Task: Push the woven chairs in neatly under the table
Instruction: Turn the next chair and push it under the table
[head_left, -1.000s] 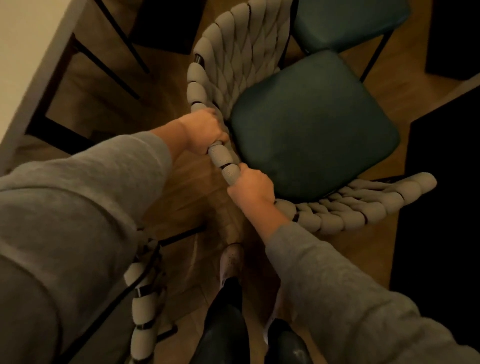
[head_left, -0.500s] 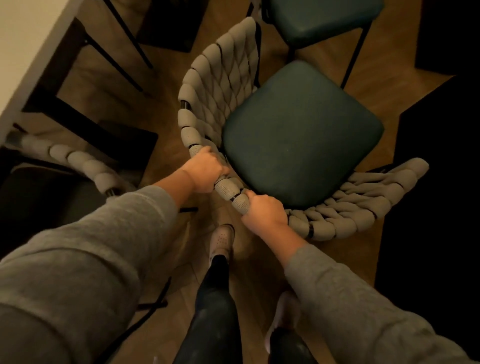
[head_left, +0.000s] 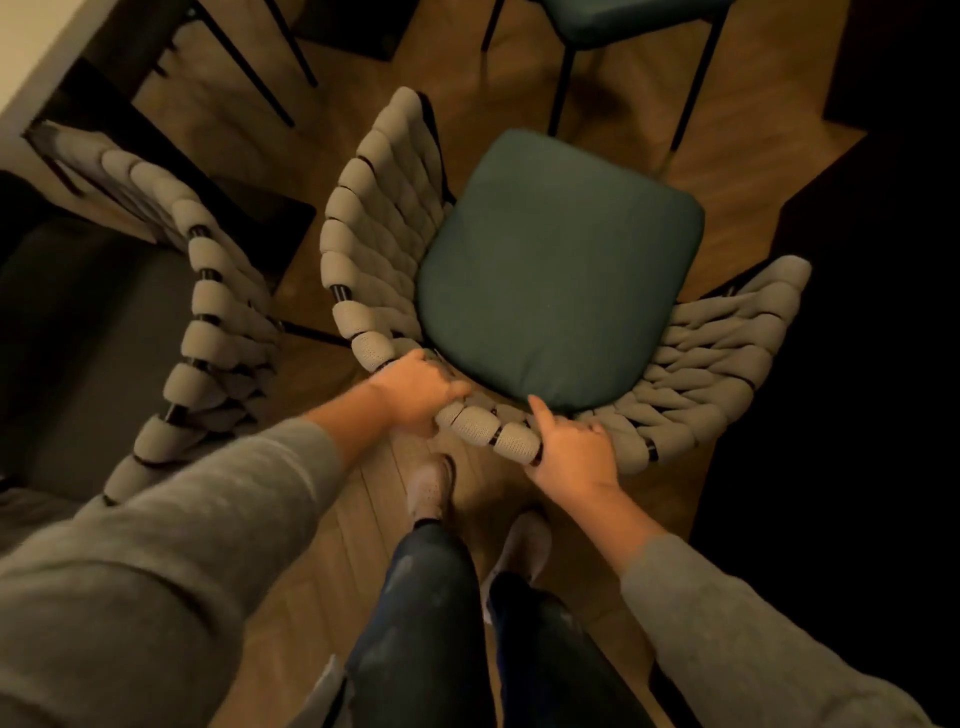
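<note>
head view: left hand (head_left: 415, 389) and right hand (head_left: 571, 457), each grip holding woven chair (head_left: 374, 234) rim; table (head_left: 26, 41) cropped.

Dim, warm amber indoor light, low contrast. Deep near-black shadow right of the dark green padded square seat cushion (head_left: 561, 270), detail lost. Brightest spot far up-left of it: pale flat table edge (head_left: 31, 57). Soft focus overall, grey knit sleeves (head_left: 171, 551) below it smeared. Wide-angle bending toward edges.
</note>
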